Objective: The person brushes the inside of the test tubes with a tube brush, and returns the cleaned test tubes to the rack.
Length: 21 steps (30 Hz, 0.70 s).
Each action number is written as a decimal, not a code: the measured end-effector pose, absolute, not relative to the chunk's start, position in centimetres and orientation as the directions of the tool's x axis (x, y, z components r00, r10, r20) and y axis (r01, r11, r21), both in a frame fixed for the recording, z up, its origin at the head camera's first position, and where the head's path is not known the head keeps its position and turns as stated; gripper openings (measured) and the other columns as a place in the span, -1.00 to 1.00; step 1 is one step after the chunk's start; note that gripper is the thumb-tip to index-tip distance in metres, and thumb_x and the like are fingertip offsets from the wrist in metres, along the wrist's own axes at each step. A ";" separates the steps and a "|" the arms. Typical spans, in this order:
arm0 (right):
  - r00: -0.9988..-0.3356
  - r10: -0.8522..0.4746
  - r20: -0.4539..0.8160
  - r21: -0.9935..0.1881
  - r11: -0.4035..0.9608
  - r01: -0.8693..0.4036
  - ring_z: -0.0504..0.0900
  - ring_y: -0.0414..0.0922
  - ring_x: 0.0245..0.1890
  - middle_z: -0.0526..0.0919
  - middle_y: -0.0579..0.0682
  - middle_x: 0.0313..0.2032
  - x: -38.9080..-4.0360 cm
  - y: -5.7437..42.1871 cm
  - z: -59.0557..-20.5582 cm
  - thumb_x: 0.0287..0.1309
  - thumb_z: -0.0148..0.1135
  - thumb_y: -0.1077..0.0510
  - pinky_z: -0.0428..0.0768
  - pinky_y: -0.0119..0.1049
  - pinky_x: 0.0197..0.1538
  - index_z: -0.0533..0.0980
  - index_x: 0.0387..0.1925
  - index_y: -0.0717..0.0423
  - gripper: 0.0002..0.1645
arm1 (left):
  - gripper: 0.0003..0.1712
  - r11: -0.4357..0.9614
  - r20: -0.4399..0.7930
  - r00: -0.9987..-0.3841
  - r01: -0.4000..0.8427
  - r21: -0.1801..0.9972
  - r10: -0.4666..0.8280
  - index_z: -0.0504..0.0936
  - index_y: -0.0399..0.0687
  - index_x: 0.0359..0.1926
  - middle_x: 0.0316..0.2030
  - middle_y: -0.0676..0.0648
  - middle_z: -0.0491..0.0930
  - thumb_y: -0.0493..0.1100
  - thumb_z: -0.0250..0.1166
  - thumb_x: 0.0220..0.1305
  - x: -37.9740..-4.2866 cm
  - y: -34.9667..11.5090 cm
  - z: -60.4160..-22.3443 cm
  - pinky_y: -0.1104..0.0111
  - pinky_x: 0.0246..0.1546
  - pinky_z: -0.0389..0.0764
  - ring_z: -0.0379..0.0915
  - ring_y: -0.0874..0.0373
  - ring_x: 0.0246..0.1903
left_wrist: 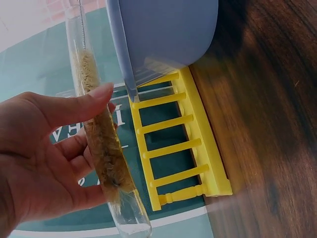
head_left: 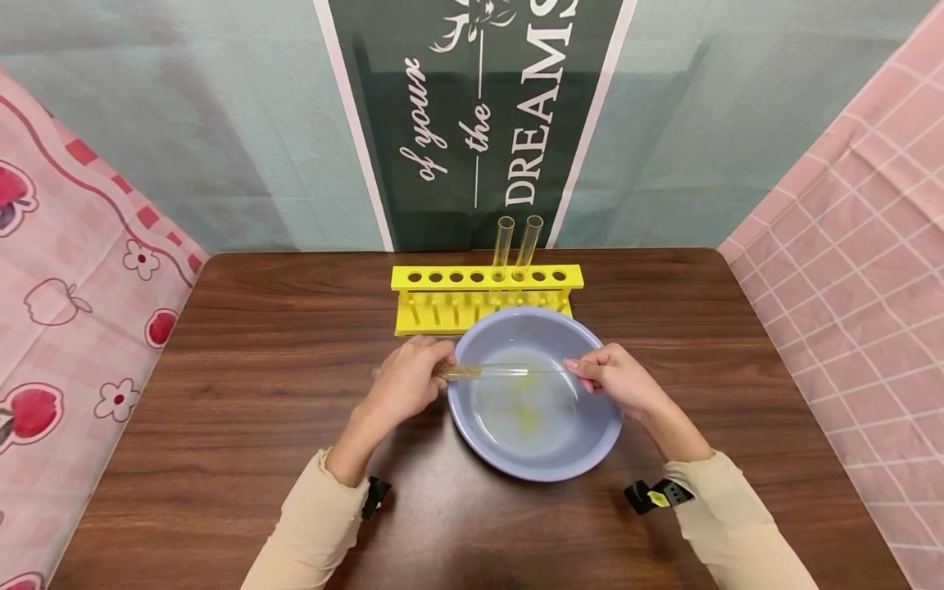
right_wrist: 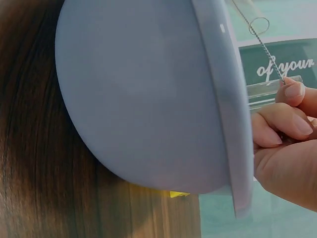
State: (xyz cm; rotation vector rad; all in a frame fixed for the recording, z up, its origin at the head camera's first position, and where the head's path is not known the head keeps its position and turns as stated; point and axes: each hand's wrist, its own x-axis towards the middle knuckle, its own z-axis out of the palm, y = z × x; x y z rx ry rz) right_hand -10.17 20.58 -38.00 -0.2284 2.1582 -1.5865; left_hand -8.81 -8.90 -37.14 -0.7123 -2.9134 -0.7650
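1. The glass tube (head_left: 509, 370) lies on its side above the bowl (head_left: 534, 474), between the two hands. One part of it is in the left hand (head_left: 409, 377), and its mouth points toward the right hand (head_left: 619, 381).
2. The brush (left_wrist: 106, 151) is inside the tube. Its fuzzy tan part fills the middle, near the left thumb, and its thin twisted wire comes out of the mouth and runs to the right hand.
3. The left hand is just beside the bowl's left rim. The right hand is over the right rim, with its fingertips above the inside of the bowl.
4. The bowl is round and light purple. In it is pale liquid with a yellow patch.
5. The yellow rack (head_left: 401, 283) is right behind the bowl, and the bowl hides part of it. Two more tubes (head_left: 503, 246) stand in it, leaning a little.
6. The brown table (head_left: 243, 410) reaches out on both sides, with plenty of wood past each hand. Its back edge is behind the rack, by the hanging cloth (head_left: 295, 164).
7. The left hand is curled around the tube, thumb in front and fingers behind. The right hand is closed, pinching the wire with thumb and fingertips.
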 end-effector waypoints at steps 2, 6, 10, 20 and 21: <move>-0.873 -0.410 -0.266 -0.949 0.269 0.163 0.08 -0.25 -0.77 0.20 -0.08 -0.81 -10.2 20.7 -38.2 0.22 0.01 0.30 0.04 -0.40 -0.64 0.19 -0.76 0.59 -0.48 | -0.68 0.778 0.177 -0.889 0.455 0.433 0.422 0.52 -0.01 -0.46 -0.48 0.01 0.51 -0.44 0.40 -0.22 -8.7 -8.8 -37.1 0.21 -0.46 0.45 0.42 0.06 -0.39; -0.846 -0.446 -0.292 -0.955 0.189 0.230 0.03 -0.24 -0.79 0.17 -0.09 -0.82 -10.3 21.0 -38.3 0.23 -0.02 0.34 -0.04 -0.36 -0.66 0.15 -0.77 0.55 -0.49 | -0.65 0.782 0.225 -0.877 0.480 0.399 0.424 0.49 0.00 -0.48 -0.51 0.00 0.47 -0.47 0.38 -0.24 -8.5 -8.6 -37.2 0.22 -0.55 0.41 0.39 0.05 -0.43; -0.823 -0.459 -0.335 -0.942 0.143 0.304 0.02 -0.22 -0.80 0.16 -0.10 -0.82 -10.4 21.1 -38.3 0.23 -0.04 0.34 -0.07 -0.33 -0.65 0.23 -0.83 0.35 -0.50 | -0.63 0.781 0.255 -0.869 0.493 0.384 0.424 0.48 0.00 -0.48 -0.53 -0.01 0.45 -0.50 0.36 -0.28 -8.5 -8.6 -37.4 0.24 -0.61 0.36 0.38 0.04 -0.45; -0.777 -0.521 -0.352 -0.925 0.065 0.375 -0.01 -0.18 -0.80 0.06 -0.10 -0.82 -10.7 21.6 -38.3 0.26 -0.09 0.33 -0.06 -0.31 -0.63 0.27 -0.85 0.18 -0.48 | -0.59 0.818 0.236 -0.887 0.459 0.347 0.398 0.49 0.01 -0.44 -0.53 -0.01 0.40 -0.55 0.29 -0.26 -8.3 -8.3 -37.6 0.28 -0.58 0.26 0.33 0.06 -0.41; -0.774 -0.524 -0.354 -0.923 0.060 0.381 -0.01 -0.18 -0.80 0.06 -0.10 -0.82 -10.7 21.7 -38.4 0.27 -0.09 0.33 -0.06 -0.32 -0.63 0.26 -0.85 0.18 -0.47 | -0.59 0.820 0.239 -0.887 0.458 0.343 0.395 0.49 0.01 -0.44 -0.53 -0.01 0.40 -0.55 0.29 -0.25 -8.3 -8.3 -37.6 0.28 -0.58 0.26 0.33 0.06 -0.41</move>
